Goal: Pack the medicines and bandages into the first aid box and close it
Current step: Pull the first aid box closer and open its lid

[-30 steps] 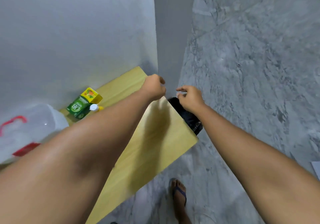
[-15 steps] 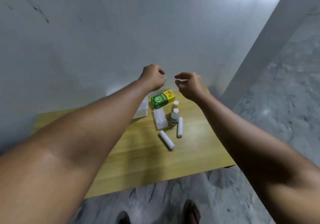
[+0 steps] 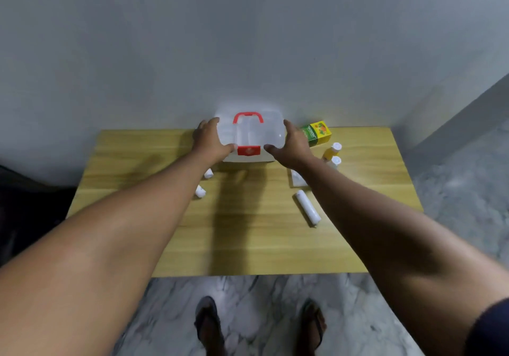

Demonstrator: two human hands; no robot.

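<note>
Wooden table (image 3: 248, 240), wall-side first aid box (image 3: 249, 135) between both hands

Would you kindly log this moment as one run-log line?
phase: grasp box | left hand: on box left side | right hand: on right side | lid: closed | rolls, bottles, carton: on table

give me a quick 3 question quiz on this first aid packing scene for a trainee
1. True or false: both hands are on the box.
2. Which lies nearest the table's front edge? A) carton B) long bandage roll C) yellow bottle
3. What colour is the box handle?

Key:
1. True: the left hand and right hand grip its two sides.
2. B
3. Red, like the latch.
</note>
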